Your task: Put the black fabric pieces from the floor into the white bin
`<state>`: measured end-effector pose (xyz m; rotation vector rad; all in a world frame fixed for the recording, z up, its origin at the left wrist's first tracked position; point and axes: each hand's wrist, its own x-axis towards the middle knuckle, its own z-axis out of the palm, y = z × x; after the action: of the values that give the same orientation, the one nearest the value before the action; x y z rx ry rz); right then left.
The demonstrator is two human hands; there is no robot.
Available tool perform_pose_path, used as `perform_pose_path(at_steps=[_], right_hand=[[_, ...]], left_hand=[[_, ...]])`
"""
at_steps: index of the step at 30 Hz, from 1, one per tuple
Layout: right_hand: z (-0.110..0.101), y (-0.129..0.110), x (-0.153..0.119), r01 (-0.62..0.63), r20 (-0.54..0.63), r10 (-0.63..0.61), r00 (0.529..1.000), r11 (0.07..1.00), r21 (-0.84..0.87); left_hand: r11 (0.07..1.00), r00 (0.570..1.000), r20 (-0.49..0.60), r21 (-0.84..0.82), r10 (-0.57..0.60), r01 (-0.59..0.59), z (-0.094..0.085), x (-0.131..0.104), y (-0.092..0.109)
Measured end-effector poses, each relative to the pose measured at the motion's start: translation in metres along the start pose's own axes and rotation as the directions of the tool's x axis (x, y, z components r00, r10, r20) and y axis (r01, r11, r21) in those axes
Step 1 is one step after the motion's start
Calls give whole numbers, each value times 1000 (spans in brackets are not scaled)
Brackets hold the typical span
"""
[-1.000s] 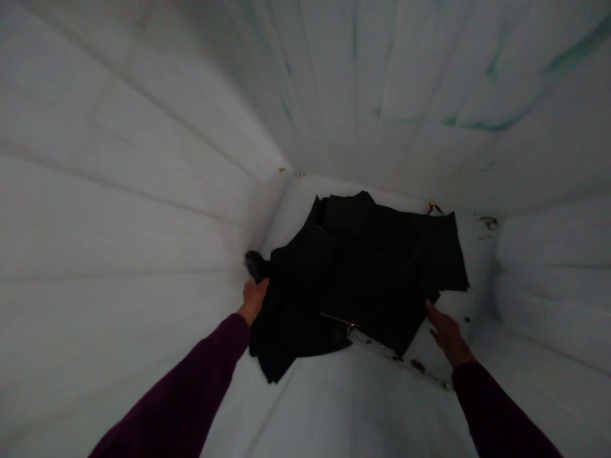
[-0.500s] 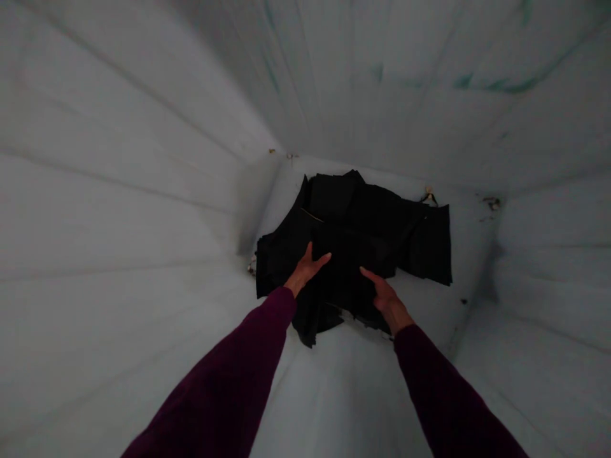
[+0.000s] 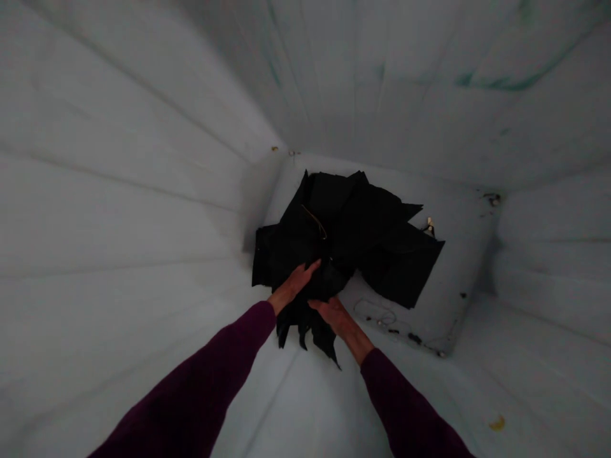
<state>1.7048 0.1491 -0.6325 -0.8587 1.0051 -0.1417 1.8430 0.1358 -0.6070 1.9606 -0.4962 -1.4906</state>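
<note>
A heap of black fabric pieces (image 3: 363,242) lies at the bottom of a deep white bin (image 3: 119,210). My left hand (image 3: 292,286) presses on the near left side of the heap, fingers curled into the cloth. My right hand (image 3: 334,313) grips the near edge of the same bunch from below. The two hands nearly touch, squeezing the cloth together, and its near corners hang down between them. Both arms wear dark maroon sleeves.
White ribbed walls (image 3: 429,83) rise on all sides. Bare bin floor (image 3: 453,280) shows to the right of the heap, with thread scraps (image 3: 382,315) and dark specks. A small yellow scrap (image 3: 496,423) lies on the near right wall.
My hands moved in from the outer edges of the heap to its near middle and closed together. The flat cloth pile is now bunched and lifted at the near side.
</note>
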Motion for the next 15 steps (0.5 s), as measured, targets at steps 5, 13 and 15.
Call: perform_pose_path(at_steps=[5,13,15], right_hand=[[17,-46,-49,110,70,-108,992,994,-19],[76,-153,-55,278,402,-311,861,950,140],[94,-163,-37,318,420,-370,828,929,191]], left_hand=[[998,985,170,-41,-39,47,-18,-53,44],[896,982,-9,410,189,-169,-130,-128,142],[919,967,-147,367,207,-141,-147,-125,138]])
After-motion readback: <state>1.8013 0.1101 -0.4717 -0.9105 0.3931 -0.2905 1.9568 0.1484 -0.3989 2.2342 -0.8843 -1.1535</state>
